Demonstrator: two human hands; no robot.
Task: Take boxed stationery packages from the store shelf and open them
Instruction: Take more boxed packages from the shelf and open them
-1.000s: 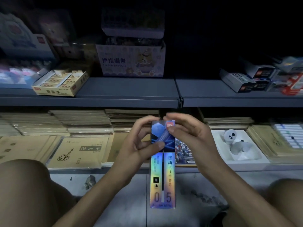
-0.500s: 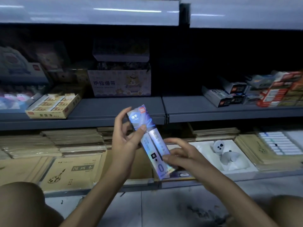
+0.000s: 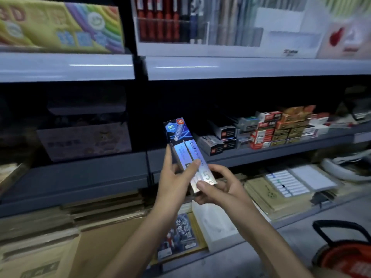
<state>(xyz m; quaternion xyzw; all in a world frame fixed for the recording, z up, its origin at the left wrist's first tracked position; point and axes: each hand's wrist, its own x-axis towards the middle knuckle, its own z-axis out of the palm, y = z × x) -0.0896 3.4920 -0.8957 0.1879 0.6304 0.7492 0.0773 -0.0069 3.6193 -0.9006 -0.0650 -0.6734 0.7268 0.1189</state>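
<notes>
Shelf (image 3: 80, 177) sits lower now; left hand (image 3: 174, 181) and right hand (image 3: 222, 189) grip the box (image 3: 180, 137).

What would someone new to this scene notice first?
First, the shiny holographic pen refill box at the centre, its top leaning left. The left hand grips its middle and the right hand pinches its lower end. Next come the rainbow-coloured box on the top shelf at upper left and the stack of small red and orange boxes on the middle shelf at right.
</notes>
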